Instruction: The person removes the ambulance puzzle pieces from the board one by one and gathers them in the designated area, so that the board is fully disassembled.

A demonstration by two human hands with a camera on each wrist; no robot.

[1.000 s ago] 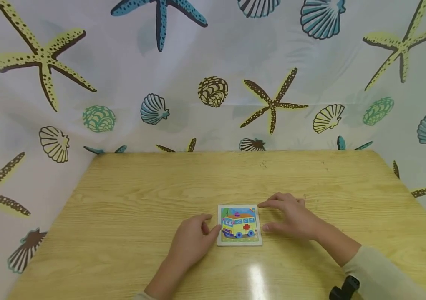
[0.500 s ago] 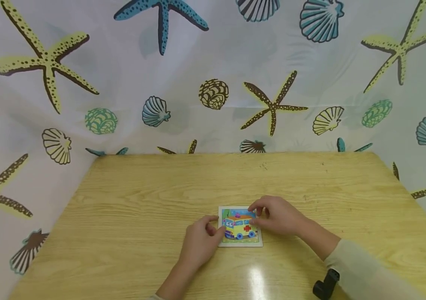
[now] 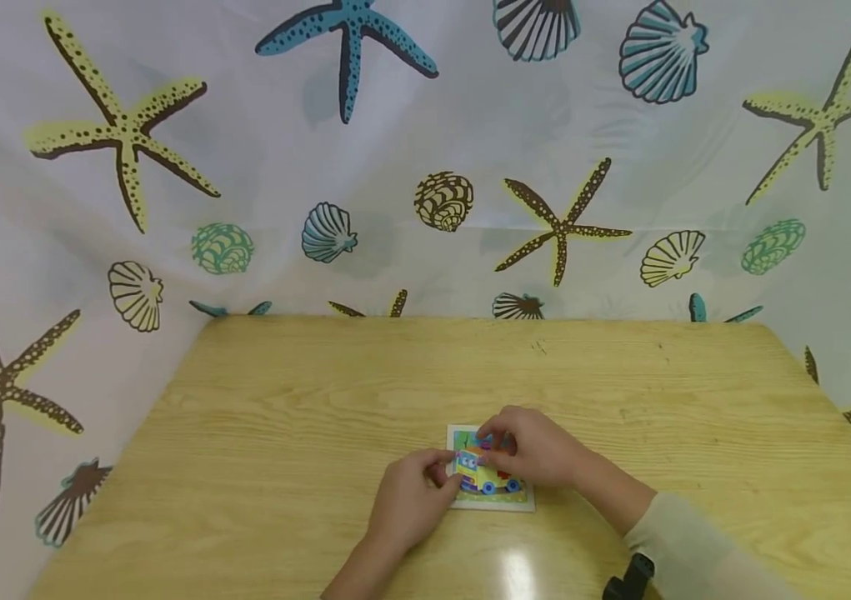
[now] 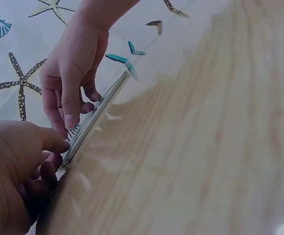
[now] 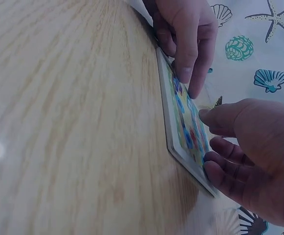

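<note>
A square picture puzzle (image 3: 500, 498) with a pale frame lies flat on the wooden table, showing a yellow cartoon ambulance on blue and green. My left hand (image 3: 412, 500) is at its left side, thumb and index fingertip right at the frame and picture edge. Over the puzzle's upper middle is my right hand (image 3: 538, 450), its bent fingertips close on the picture and covering the ambulance's roof and windows. From the side, in the right wrist view, the puzzle's frame (image 5: 167, 110) looks thin, and fingers of both hands reach over it.
The wooden table (image 3: 305, 417) stretches out around the puzzle. Behind and beside it hangs a white cloth (image 3: 380, 150) printed with starfish and shells. A small black device (image 3: 629, 579) sits at the right sleeve.
My right hand has moved left from beside the puzzle to over its picture. My left fingertips have come slightly further onto the left edge. The view has shifted a little.
</note>
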